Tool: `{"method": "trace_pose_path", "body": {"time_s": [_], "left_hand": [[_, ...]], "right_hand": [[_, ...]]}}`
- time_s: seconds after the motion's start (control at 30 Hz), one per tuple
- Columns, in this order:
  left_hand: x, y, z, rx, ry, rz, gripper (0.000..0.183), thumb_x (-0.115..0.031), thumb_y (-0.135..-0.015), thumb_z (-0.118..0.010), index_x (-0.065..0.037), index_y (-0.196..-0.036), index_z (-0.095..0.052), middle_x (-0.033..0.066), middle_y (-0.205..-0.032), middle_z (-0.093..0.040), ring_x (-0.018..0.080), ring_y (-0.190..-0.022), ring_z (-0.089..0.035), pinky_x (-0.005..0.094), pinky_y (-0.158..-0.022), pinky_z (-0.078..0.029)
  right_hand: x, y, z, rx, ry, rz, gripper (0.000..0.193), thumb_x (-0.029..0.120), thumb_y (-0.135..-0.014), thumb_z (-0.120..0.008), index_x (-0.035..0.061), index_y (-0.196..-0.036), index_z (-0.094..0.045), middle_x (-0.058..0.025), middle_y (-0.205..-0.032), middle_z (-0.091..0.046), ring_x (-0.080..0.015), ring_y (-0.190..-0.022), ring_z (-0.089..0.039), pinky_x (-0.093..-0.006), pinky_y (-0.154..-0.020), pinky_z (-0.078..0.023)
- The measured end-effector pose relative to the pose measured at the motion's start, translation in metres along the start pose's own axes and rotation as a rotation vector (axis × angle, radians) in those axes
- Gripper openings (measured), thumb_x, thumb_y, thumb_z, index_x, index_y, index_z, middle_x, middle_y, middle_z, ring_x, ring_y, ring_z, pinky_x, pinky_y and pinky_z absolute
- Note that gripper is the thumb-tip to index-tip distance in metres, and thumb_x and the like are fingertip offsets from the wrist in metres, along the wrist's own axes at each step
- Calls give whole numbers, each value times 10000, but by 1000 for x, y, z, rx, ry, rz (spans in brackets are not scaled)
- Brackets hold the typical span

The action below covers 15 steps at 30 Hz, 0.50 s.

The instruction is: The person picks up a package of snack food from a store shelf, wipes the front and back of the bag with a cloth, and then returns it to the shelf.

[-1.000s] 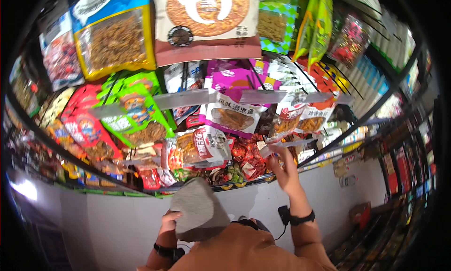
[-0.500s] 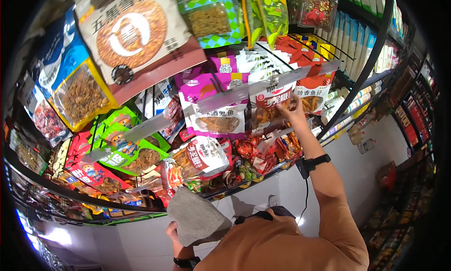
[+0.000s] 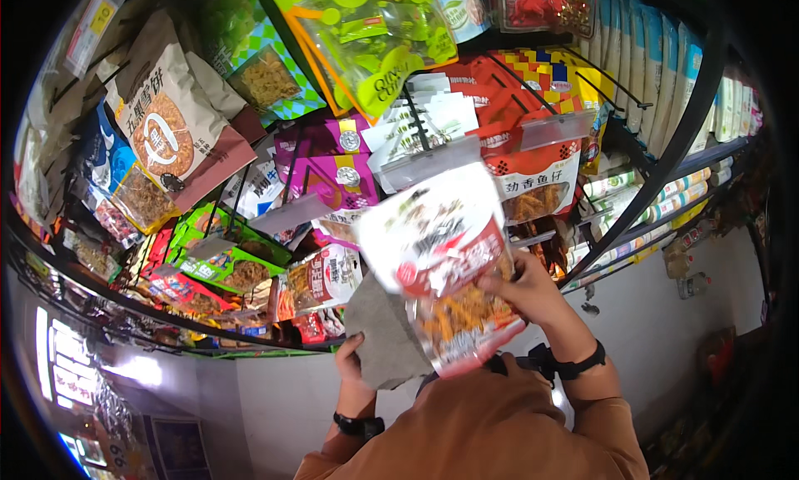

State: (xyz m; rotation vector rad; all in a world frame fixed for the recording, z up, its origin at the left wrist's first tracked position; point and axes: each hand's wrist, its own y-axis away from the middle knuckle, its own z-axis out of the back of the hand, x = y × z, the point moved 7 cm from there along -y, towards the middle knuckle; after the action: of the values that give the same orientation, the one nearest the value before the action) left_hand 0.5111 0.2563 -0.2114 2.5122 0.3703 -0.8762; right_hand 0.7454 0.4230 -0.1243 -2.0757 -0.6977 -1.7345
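My right hand (image 3: 524, 287) grips a snack pouch (image 3: 437, 230) by its right edge. The pouch is white and red, with a clear lower part that shows orange-brown pieces. It is tilted in front of me, away from the hooks. My left hand (image 3: 351, 362) is closed on the edge of a grey cloth (image 3: 381, 334). The cloth lies partly behind the pouch, which hides its right side. Behind the pouch hang white pouches (image 3: 420, 118), purple pouches (image 3: 329, 180) and a red fish-snack pouch (image 3: 537, 185).
A metal hook (image 3: 416, 118) and clear label strips (image 3: 558, 129) jut out from the rack. Large bags (image 3: 162, 139) hang at upper left, and green pouches (image 3: 229, 251) below them. A black rack post (image 3: 657, 180) stands at right, above a pale floor (image 3: 649, 314).
My right hand has drawn the white-and-red pouch off its place on the rack, toward me and down. My left hand has brought the grey cloth rightward and up, beside the pouch.
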Motion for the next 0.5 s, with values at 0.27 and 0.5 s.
{"method": "trace_pose_path", "body": {"time_s": [0.27,0.5], "left_hand": [[26,25,-63,118,23,-107,638,-156,-720,-556,35,-1309,-402,185,-1229,-534,339,-1106,-533,434,-964,-423],[14,69,-91,141,-213,-283,706,-119,-712,-651,0,-1344,-360,169,-1261,-500,316,-1149,-505,461,-950,-428]], "right_hand": [[11,46,34,82,91,99,396,169,-792,-746,6,-1109,-575,-41,-990,-644,-92,-892,-561,-278,-796,-463],[-11,86,61,-91,25,96,330,78,-814,-682,-5,-1109,-559,-99,-1036,-619,-144,-870,-607,-273,-748,-492]]}}
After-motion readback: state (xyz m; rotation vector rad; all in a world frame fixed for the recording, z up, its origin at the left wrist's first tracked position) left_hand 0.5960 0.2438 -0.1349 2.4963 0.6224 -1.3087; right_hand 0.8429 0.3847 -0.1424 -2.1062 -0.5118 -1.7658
